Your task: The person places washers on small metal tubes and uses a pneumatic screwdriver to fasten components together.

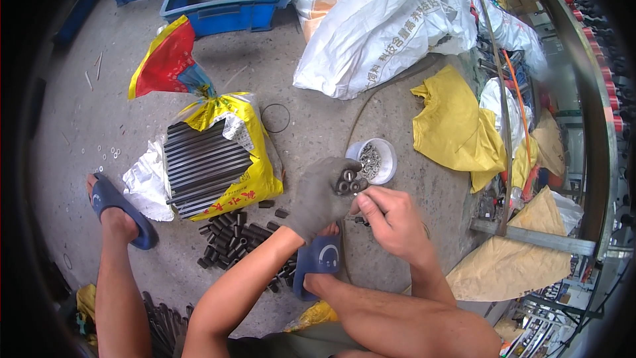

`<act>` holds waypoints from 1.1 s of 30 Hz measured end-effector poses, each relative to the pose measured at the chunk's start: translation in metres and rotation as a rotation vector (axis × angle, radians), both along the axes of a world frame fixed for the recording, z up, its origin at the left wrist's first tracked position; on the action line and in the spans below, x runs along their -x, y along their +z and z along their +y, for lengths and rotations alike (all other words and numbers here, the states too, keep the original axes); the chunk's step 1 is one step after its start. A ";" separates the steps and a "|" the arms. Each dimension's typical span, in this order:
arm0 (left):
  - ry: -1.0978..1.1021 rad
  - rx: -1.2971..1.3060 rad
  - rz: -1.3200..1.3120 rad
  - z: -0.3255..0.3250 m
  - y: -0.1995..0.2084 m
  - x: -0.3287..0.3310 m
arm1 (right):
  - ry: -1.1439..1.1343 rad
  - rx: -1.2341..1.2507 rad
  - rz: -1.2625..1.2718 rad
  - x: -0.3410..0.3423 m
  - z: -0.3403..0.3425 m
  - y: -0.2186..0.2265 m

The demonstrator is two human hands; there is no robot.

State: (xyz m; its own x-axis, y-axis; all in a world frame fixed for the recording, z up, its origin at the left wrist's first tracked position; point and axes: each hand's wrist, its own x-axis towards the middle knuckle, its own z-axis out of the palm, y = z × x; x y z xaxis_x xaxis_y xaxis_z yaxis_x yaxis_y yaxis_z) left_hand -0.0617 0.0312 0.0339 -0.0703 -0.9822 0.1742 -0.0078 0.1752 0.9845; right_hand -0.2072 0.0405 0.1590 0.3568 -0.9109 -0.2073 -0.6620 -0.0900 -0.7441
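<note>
My left hand (315, 200), in a grey glove, is closed around several short black tubes (344, 187), their round ends facing up beside the thumb. My bare right hand (399, 224) meets it from the right, thumb and forefinger pinched against the ends of those tubes. What sits in that pinch is too small to make out. Just beyond both hands stands a white tub (391, 159) with small silvery metal parts (370, 160) inside. A heap of loose short black tubes (228, 242) lies on the floor below my left forearm.
A torn yellow bag (266, 182) of long black rods (205, 169) lies at left. Blue crates (218, 18) and white woven sacks (384, 40) stand far off. A yellow sack (454, 119) and a metal rack (550, 244) are at right. My sandalled feet flank the heap.
</note>
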 end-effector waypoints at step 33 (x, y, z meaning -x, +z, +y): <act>0.125 -0.206 0.254 0.020 0.008 -0.001 | -1.663 -0.786 -0.682 0.124 0.101 -0.205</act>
State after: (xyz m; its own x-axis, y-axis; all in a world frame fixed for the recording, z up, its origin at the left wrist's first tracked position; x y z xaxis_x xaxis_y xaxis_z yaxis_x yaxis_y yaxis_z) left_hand -0.0605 0.0509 0.0417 0.0733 -0.9968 -0.0321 0.2329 -0.0141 0.9724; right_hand -0.3308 0.1413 -0.0464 -0.4321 -0.1607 -0.8874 0.6402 0.6384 -0.4274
